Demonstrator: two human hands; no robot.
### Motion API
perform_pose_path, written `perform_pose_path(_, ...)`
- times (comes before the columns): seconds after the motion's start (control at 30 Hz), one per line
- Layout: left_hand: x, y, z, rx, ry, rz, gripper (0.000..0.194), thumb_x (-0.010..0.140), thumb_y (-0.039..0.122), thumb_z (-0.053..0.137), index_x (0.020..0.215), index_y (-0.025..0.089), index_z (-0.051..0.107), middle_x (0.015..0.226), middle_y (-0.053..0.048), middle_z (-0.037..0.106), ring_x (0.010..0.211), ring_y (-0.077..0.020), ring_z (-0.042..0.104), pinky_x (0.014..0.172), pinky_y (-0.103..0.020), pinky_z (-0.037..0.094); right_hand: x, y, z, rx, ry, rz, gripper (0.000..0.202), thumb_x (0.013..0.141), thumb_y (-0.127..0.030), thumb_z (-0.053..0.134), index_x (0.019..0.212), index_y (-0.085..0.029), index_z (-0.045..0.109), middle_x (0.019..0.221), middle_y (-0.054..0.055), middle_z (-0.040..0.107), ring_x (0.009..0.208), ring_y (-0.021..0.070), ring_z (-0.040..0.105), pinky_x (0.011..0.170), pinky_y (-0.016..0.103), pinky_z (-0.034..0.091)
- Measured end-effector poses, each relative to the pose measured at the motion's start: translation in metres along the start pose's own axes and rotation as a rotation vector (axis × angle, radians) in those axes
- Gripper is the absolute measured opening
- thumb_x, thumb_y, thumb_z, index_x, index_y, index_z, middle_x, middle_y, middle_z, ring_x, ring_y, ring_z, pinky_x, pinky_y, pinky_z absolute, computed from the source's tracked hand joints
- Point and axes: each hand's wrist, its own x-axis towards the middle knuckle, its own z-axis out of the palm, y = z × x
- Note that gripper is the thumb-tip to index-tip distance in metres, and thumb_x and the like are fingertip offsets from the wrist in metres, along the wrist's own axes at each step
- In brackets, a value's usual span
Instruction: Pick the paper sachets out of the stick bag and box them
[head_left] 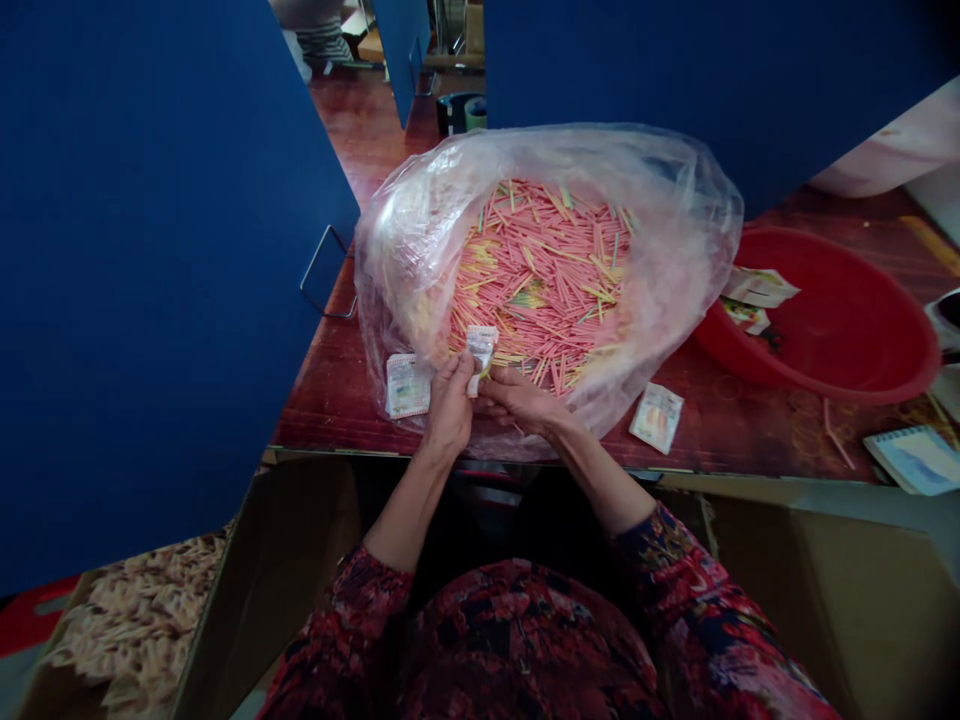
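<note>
In front of me my left hand point(451, 398) pinches a small printed packet point(481, 345), held upright at the near edge of a large clear plastic bag point(675, 190). The fingers of my right hand point(521, 400) are pressed together at the packet's lower right side; what they grip, if anything, is too small to name. Inside the open bag lies a heap of thin pink, yellow and green sticks point(551, 270). Left of my left hand is a flat printed packet point(407, 386), and another packet point(657, 418) lies on the table to the right of the bag.
On the dark red table point(720, 435) a red basin point(840, 310) holds some packets at the right. Near it lies a spiral notebook point(916, 458). Blue panels point(165, 250) stand left and behind. Cardboard boxes point(832, 580) are below the table edge.
</note>
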Motion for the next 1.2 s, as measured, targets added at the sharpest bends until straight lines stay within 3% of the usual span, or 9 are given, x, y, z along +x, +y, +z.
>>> perform_pose_path(0.1, 0.001, 0.006, -0.002, -0.002, 0.038, 0.070, 0.033, 0.084, 0.050, 0.071, 0.092, 0.018, 0.068, 0.095, -0.007, 0.075, 0.098, -0.0221, 0.072, 0.083, -0.031, 0.057, 0.004, -0.002, -0.006, 0.001, 0.178, -0.223, 0.034, 0.082, -0.047, 0.068, 0.079, -0.024, 0.044, 0.061, -0.009, 0.033, 0.048, 0.0072, 0.023, 0.043, 0.021, 0.018)
perform_pose_path(0.23, -0.005, 0.016, -0.011, 0.048, 0.080, 0.071, 0.035, 0.086, 0.053, 0.068, 0.098, 0.020, 0.067, 0.109, -0.008, 0.074, 0.109, -0.0241, 0.071, 0.089, -0.034, 0.055, 0.009, -0.009, -0.015, -0.091, 0.420, -0.551, 0.027, 0.091, -0.044, 0.059, 0.078, -0.023, 0.048, 0.069, -0.003, 0.047, 0.065, 0.0117, 0.047, 0.065, 0.025, 0.042)
perform_pose_path(0.37, -0.016, 0.020, -0.023, 0.024, 0.083, 0.070, 0.036, 0.086, 0.052, 0.069, 0.105, 0.022, 0.067, 0.115, -0.007, 0.074, 0.108, -0.0223, 0.072, 0.092, -0.035, 0.054, 0.008, -0.017, -0.023, -0.286, 0.538, -0.668, 0.025, 0.098, -0.040, 0.047, 0.081, -0.023, 0.050, 0.079, 0.000, 0.055, 0.077, 0.0141, 0.052, 0.080, 0.028, 0.043)
perform_pose_path(0.43, -0.020, 0.021, -0.027, 0.002, 0.102, 0.078, 0.037, 0.084, 0.051, 0.072, 0.106, 0.022, 0.068, 0.111, -0.006, 0.075, 0.102, -0.0208, 0.073, 0.090, -0.033, 0.055, 0.001, -0.021, -0.027, -0.462, 0.618, -0.608, 0.024, 0.099, -0.039, 0.044, 0.082, -0.023, 0.047, 0.077, 0.000, 0.053, 0.071, 0.0141, 0.049, 0.073, 0.027, 0.040)
perform_pose_path(0.53, -0.026, 0.024, -0.032, -0.006, 0.124, 0.105, 0.036, 0.081, 0.050, 0.076, 0.097, 0.018, 0.070, 0.100, -0.005, 0.076, 0.093, -0.0184, 0.074, 0.085, -0.030, 0.055, -0.015, -0.023, -0.029, -0.865, 0.637, -0.289, 0.018, 0.100, -0.035, 0.042, 0.088, -0.023, 0.048, 0.075, 0.000, 0.055, 0.066, 0.0158, 0.050, 0.065, 0.028, 0.035)
perform_pose_path(0.63, -0.029, 0.024, -0.035, 0.019, 0.140, 0.126, 0.035, 0.080, 0.051, 0.077, 0.088, 0.017, 0.071, 0.094, -0.005, 0.077, 0.086, -0.0161, 0.073, 0.080, -0.026, 0.055, -0.031, -0.016, -0.021, -1.235, 0.528, 0.069, 0.020, 0.101, -0.035, 0.044, 0.101, -0.020, 0.056, 0.086, 0.007, 0.068, 0.081, 0.0215, 0.062, 0.069, 0.029, 0.037)
perform_pose_path(0.73, -0.032, 0.020, -0.034, 0.041, 0.155, 0.125, 0.034, 0.081, 0.050, 0.077, 0.086, 0.017, 0.072, 0.090, -0.004, 0.077, 0.082, -0.0148, 0.071, 0.076, -0.024, 0.054, -0.035, -0.004, -0.003, -1.418, 0.530, 0.235, 0.034, 0.101, -0.044, 0.045, 0.120, -0.017, 0.054, 0.103, 0.015, 0.073, 0.097, 0.0280, 0.068, 0.074, 0.031, 0.042)
perform_pose_path(0.9, -0.035, 0.018, -0.032, 0.053, 0.144, 0.125, 0.033, 0.081, 0.050, 0.076, 0.087, 0.018, 0.074, 0.086, -0.004, 0.077, 0.083, -0.0166, 0.072, 0.078, -0.027, 0.056, -0.024, 0.002, 0.014, -1.525, 0.542, 0.252, 0.031, 0.102, -0.037, 0.042, 0.125, -0.018, 0.052, 0.106, 0.015, 0.075, 0.101, 0.0301, 0.071, 0.078, 0.034, 0.047)
perform_pose_path(1.2, -0.035, 0.018, -0.032, 0.030, 0.169, 0.111, 0.034, 0.076, 0.050, 0.081, 0.084, 0.017, 0.073, 0.086, -0.003, 0.076, 0.075, -0.0134, 0.069, 0.072, -0.024, 0.055, -0.015, -0.008, 0.006, -1.654, 0.363, 0.155, 0.028, 0.100, -0.024, 0.040, 0.122, -0.017, 0.056, 0.105, 0.015, 0.074, 0.097, 0.0313, 0.071, 0.076, 0.036, 0.048)
